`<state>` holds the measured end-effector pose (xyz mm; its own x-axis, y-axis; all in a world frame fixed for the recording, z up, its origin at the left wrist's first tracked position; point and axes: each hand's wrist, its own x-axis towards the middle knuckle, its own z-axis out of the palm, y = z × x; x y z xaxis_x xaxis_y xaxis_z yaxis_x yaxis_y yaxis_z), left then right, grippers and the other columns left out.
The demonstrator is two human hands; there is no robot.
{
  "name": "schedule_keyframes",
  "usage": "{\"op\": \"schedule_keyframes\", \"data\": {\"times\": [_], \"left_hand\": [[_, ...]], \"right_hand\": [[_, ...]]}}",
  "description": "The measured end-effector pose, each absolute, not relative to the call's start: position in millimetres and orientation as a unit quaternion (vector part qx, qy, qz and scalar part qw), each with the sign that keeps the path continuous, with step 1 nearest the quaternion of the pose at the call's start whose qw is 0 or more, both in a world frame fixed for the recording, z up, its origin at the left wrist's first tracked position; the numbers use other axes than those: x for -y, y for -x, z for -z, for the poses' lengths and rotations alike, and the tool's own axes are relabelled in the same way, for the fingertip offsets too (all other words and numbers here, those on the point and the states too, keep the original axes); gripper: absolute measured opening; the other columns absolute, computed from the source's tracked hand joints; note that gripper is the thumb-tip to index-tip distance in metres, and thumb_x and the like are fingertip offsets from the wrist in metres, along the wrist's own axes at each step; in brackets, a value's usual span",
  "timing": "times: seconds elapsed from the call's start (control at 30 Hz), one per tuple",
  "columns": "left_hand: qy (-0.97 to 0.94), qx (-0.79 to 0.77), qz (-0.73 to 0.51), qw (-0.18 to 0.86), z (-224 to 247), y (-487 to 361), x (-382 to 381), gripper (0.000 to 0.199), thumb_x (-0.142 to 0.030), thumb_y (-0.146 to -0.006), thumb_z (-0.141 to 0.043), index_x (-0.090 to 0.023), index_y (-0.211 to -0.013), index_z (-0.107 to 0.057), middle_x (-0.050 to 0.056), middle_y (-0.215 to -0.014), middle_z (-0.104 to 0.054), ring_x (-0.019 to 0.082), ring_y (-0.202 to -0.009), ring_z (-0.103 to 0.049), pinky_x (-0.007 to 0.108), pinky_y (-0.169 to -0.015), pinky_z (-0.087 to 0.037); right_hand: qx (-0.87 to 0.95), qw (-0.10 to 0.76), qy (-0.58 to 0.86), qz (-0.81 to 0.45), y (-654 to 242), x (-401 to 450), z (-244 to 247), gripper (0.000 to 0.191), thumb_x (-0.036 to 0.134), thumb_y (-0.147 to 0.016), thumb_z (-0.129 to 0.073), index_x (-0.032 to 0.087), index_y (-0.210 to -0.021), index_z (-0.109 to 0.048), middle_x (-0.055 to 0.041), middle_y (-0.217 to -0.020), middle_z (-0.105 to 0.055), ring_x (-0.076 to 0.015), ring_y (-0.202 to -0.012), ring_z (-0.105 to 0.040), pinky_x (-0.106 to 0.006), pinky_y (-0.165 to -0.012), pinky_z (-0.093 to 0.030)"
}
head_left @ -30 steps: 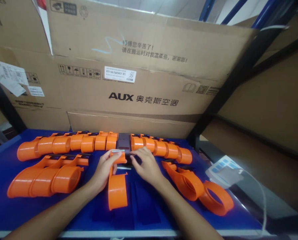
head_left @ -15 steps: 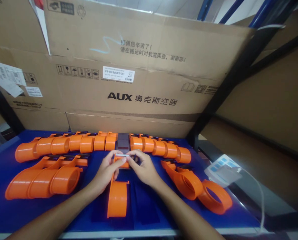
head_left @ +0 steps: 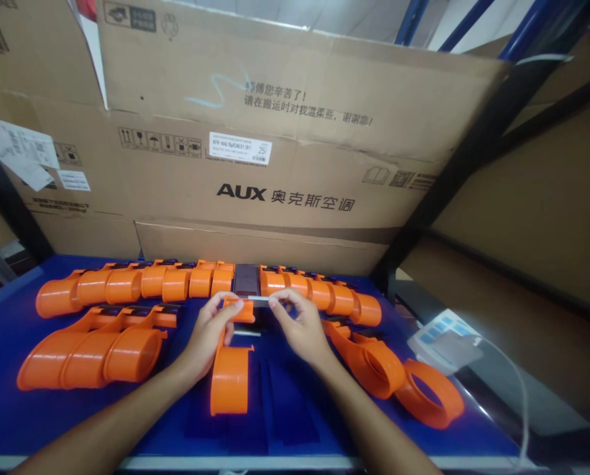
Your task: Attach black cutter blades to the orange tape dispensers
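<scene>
My left hand [head_left: 209,330] is closed on the upper end of an orange plastic tape dispenser [head_left: 230,381], whose round ring hangs below the fingers. A thin pale strip, apparently metal, [head_left: 259,298] spans the gap between my hands at the dispenser's upper end. Thumb and fingers of my right hand [head_left: 298,323] pinch the strip's right end. Its left end lies close to the dispenser's top; whether they touch I cannot tell. Just behind my hands stands a dark rectangular box [head_left: 246,280]. A second pale strip or edge [head_left: 248,334] shows beneath them.
Orange dispensers with black parts line the back of the blue table [head_left: 166,429], left [head_left: 126,286] and right [head_left: 295,285]. Several more lie at front left [head_left: 87,359] and right [head_left: 433,392]. A white-and-blue device [head_left: 445,340] with a cable sits at the right edge. Cardboard [head_left: 295,145] walls the back.
My right hand has moved a little right, away from my left hand, exposing more of the strip. The held dispenser has risen slightly. The view has shifted a little.
</scene>
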<state>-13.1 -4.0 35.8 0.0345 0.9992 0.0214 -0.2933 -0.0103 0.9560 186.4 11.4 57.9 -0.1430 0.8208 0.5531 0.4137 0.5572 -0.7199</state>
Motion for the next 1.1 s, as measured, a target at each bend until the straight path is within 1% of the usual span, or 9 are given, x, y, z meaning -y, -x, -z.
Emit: {"op": "schedule_keyframes", "data": {"times": [0.1, 0.2, 0.37, 0.57, 0.67, 0.8, 0.9, 0.97, 1.1], "left_hand": [[-0.416, -0.396, -0.582, 0.576, -40.4, 16.5, 4.0, 0.030, -0.046, -0.081, -0.070, -0.020, -0.091, -0.060, -0.006, -0.057, -0.058, 0.006, -0.035, -0.039, 0.021, -0.039, -0.025], [-0.408, -0.391, -0.591, 0.575, -42.9, 17.9, 4.0, 0.029, -0.046, -0.081, -0.070, -0.020, -0.087, -0.060, -0.006, -0.055, -0.056, 0.006, -0.035, -0.039, 0.021, -0.040, -0.025], [-0.412, -0.395, -0.584, 0.577, -43.0, 15.6, 5.7, 0.028, -0.046, -0.081, -0.071, -0.020, -0.087, -0.060, -0.008, -0.051, -0.051, 0.006, -0.036, -0.038, 0.021, -0.040, -0.024], [-0.407, -0.394, -0.581, 0.584, -41.1, 15.6, 4.6, 0.032, -0.047, -0.076, -0.074, -0.020, -0.086, -0.061, -0.007, -0.056, -0.055, 0.006, -0.035, -0.040, 0.021, -0.038, -0.025], [-0.415, -0.395, -0.574, 0.585, -37.8, 15.9, 2.4, 0.033, -0.047, -0.076, -0.075, -0.020, -0.089, -0.062, -0.005, -0.063, -0.060, 0.005, -0.035, -0.041, 0.021, -0.037, -0.026], [-0.418, -0.406, -0.563, 0.586, -32.1, 15.2, -0.1, 0.036, -0.049, -0.074, -0.076, -0.020, -0.092, -0.063, -0.004, -0.065, -0.062, 0.005, -0.034, -0.042, 0.021, -0.036, -0.027], [-0.430, -0.417, -0.542, 0.589, -30.1, 13.1, 0.6, 0.039, -0.049, -0.074, -0.077, -0.020, -0.095, -0.063, -0.005, -0.065, -0.060, 0.006, -0.034, -0.043, 0.020, -0.035, -0.027], [-0.444, -0.415, -0.531, 0.590, -30.2, 10.9, 2.6, 0.039, -0.049, -0.074, -0.077, -0.021, -0.097, -0.063, -0.005, -0.069, -0.060, 0.005, -0.034, -0.044, 0.020, -0.035, -0.028], [-0.459, -0.402, -0.520, 0.598, -31.4, 6.6, 7.1, 0.041, -0.050, -0.074, -0.077, -0.022, -0.100, -0.061, -0.007, -0.069, -0.059, 0.005, -0.034, -0.045, 0.020, -0.034, -0.028]], "right_hand": [[0.731, 0.504, 0.432, -0.156, -202.5, -18.4, -62.8, 0.014, 0.027, -0.094, -0.057, 0.021, -0.082, -0.061, -0.0023, -0.079, -0.065, -0.0205, -0.077, -0.060, -0.032, -0.073, -0.047], [0.787, 0.445, 0.417, -0.093, -215.8, -26.0, -67.4, 0.013, 0.020, -0.089, -0.060, 0.021, -0.077, -0.061, -0.0042, -0.082, -0.066, -0.0233, -0.084, -0.060, -0.037, -0.080, -0.046], [0.862, 0.335, 0.375, -0.060, -215.1, -30.4, -60.7, 0.011, 0.023, -0.094, -0.060, 0.022, -0.089, -0.070, -0.0068, -0.093, -0.068, -0.0241, -0.091, -0.060, -0.041, -0.088, -0.047], [0.889, 0.267, 0.371, -0.039, -208.1, -27.2, -52.0, 0.007, 0.020, -0.088, -0.068, 0.023, -0.094, -0.071, -0.0068, -0.096, -0.065, -0.0250, -0.096, -0.058, -0.042, -0.089, -0.047], [0.887, 0.271, 0.370, -0.048, -209.0, -24.9, -56.1, 0.008, 0.020, -0.088, -0.068, 0.023, -0.095, -0.070, -0.0069, -0.097, -0.065, -0.0255, -0.097, -0.058, -0.043, -0.090, -0.047], [0.860, 0.344, 0.365, -0.096, -205.3, -20.1, -61.5, 0.009, 0.023, -0.095, -0.059, 0.023, -0.095, -0.068, -0.0065, -0.094, -0.067, -0.0242, -0.094, -0.060, -0.042, -0.089, -0.049], [0.826, 0.399, 0.366, -0.154, -198.1, -15.7, -61.5, 0.015, 0.029, -0.098, -0.056, 0.023, -0.107, -0.067, -0.0066, -0.097, -0.069, -0.0230, -0.092, -0.063, -0.039, -0.086, -0.051], [0.814, 0.408, 0.368, -0.187, -192.3, -13.1, -60.1, 0.019, 0.033, -0.099, -0.056, 0.023, -0.111, -0.067, -0.0065, -0.098, -0.069, -0.0221, -0.091, -0.065, -0.036, -0.082, -0.053], [0.805, 0.405, 0.366, -0.231, -182.2, -10.1, -56.1, 0.020, 0.037, -0.099, -0.057, 0.021, -0.101, -0.070, -0.0039, -0.088, -0.069, -0.0185, -0.080, -0.064, -0.030, -0.073, -0.052]]}}
